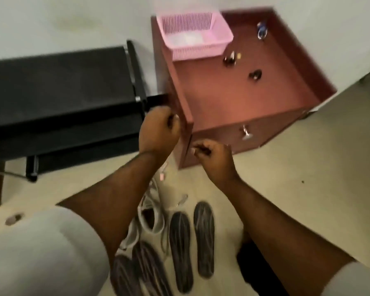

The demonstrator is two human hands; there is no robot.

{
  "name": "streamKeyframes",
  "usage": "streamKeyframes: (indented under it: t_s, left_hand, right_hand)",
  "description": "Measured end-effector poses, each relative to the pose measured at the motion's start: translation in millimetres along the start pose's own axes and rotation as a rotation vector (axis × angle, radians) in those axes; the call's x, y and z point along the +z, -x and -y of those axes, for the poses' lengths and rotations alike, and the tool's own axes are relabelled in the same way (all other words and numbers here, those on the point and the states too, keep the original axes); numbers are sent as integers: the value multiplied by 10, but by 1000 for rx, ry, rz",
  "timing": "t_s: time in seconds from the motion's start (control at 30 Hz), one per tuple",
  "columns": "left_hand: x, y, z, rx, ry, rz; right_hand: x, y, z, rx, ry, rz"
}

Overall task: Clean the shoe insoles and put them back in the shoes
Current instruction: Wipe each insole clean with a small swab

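Dark insoles (pixel 181 252) partly hidden by left forearm (pixel 107 210); frame blurred.

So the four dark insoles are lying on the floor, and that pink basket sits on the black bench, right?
Not quite. The head view shows the pink basket on the reddish-brown cabinet, not on the black bench to its left. The rest holds: four dark insoles lie on the floor.

just the one head cam here, wide-angle, tilted forward and down from above. left hand (pixel 158 129) and right hand (pixel 212 154) sit close, mid-frame; insoles (pixel 191 246) on the floor below them, reddish cabinet (pixel 244 99) just beyond. blurry overall
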State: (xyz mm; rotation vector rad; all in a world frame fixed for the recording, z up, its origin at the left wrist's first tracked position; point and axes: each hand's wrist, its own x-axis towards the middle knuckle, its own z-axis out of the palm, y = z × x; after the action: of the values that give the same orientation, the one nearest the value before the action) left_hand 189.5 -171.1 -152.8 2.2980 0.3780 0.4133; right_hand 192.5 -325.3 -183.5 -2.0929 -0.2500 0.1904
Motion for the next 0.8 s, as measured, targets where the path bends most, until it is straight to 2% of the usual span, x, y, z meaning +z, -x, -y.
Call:
streamKeyframes:
  t_s: [0.1,0.27,0.43,0.53,0.63,0.8]
  left_hand:
    - [15,-647,-254,131,-97,-1]
    - [407,-1452,-350,-37,-298,74]
    - [708,-1623,-173,-64,-317,-22]
    - [763,-1653,-99,-56,-318,-46]
    - [763,-1644,-128,-34,-311,-34]
    - [732,-1630,-143,-46,-371,4]
  right_hand:
    - [-317,-543,324,-105,71,-68]
    - [-540,-1451,544,-253,139,-86]
    - [-596,-2542,738,-272,98,-111]
    - [-554,-3138,856,-258,260,-36]
    - [-437,-3609,884,-168,389,-6]
    - [-84,-3951,842,-84,782,124]
